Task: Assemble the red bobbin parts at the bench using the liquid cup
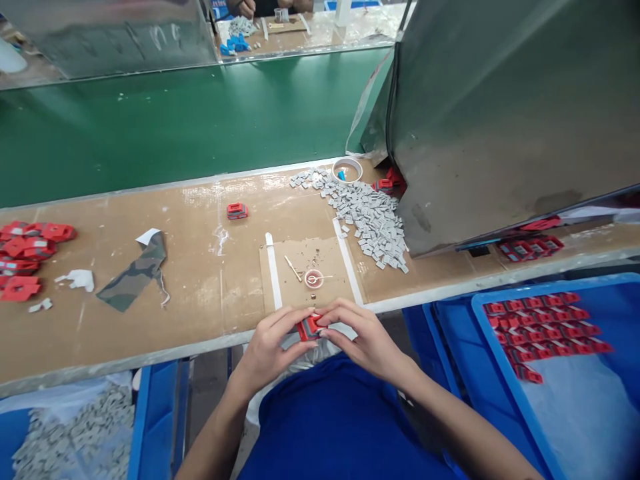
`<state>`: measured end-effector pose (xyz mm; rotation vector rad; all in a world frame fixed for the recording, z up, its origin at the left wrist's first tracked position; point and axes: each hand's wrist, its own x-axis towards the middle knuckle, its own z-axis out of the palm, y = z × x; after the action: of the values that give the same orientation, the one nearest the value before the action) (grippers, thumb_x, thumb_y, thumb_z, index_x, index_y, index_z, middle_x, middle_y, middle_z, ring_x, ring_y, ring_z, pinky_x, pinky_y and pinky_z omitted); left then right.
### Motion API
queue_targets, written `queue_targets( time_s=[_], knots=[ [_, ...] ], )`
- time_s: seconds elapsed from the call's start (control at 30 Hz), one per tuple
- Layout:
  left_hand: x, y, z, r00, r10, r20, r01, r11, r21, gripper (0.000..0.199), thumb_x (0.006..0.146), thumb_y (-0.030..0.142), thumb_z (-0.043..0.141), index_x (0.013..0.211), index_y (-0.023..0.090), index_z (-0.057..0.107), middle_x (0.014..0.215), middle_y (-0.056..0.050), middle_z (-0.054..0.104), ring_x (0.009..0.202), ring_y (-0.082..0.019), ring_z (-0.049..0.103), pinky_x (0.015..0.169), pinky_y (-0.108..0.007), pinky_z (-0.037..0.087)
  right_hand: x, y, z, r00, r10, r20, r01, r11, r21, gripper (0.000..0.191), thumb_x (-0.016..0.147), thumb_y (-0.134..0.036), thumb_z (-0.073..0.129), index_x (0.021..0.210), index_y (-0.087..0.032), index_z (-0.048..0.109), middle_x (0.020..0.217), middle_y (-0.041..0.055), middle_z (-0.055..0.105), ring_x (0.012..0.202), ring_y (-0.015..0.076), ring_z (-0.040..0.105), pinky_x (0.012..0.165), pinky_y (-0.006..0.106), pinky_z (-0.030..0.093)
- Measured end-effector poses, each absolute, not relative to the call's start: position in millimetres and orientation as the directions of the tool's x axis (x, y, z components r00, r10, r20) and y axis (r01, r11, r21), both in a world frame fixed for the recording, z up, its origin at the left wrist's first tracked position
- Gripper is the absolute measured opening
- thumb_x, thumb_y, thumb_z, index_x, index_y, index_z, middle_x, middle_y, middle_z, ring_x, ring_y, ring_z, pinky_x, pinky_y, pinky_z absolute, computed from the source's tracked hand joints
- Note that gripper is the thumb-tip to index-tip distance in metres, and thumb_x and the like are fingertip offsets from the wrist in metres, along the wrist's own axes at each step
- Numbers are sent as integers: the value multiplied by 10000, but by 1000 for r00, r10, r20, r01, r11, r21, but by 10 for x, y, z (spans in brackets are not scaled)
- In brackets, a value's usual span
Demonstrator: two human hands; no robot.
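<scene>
Between my two hands, just off the table's front edge, is a small red and grey toy vehicle part (310, 327). My left hand (273, 343) pinches its left side with thumb and fingers. The fingers of my right hand (361, 337) close on its right end; whether they also hold a small piece is hidden. Beyond them on a cardboard sheet (327, 253) stand a small round dish (314, 279) with a thin stick across it and a pale pointed stick (293, 268). A heap of small grey flat pieces (370, 217) lies to the right.
Red parts (30, 250) are piled at the far left, near a camouflage cloth strip (135, 273). One red part (237, 211) stands mid-table. A blue tray (590, 427) at right holds rows of red parts. A metal panel (500, 120) overhangs the right side. Another person's hand (245, 8) shows behind.
</scene>
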<state>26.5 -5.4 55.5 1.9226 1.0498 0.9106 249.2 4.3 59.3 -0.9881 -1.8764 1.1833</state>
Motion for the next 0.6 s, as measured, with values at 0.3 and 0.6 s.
queue_targets(
  time_s=[0.3, 0.6],
  knots=[
    [263, 13, 580, 486, 855, 180, 414, -406, 815, 288, 977, 268, 649, 1257, 204, 678, 1076, -121, 733, 963, -237, 720, 836, -327, 592, 2389, 8, 436, -507, 847, 159, 438, 412, -799, 227, 1018, -117, 414, 832, -227, 481, 852, 55, 599, 753, 190, 578, 660, 291, 451],
    [285, -34, 517, 254, 950, 183, 104, -215, 971, 251, 963, 267, 665, 1207, 217, 634, 1139, -111, 718, 1034, -216, 715, 886, -317, 591, 2361, 83, 669, -463, 868, 180, 251, 323, -912, 159, 1009, -227, 594, 1164, -234, 559, 1079, 73, 662, 995, 206, 659, 860, 321, 544]
  ],
)
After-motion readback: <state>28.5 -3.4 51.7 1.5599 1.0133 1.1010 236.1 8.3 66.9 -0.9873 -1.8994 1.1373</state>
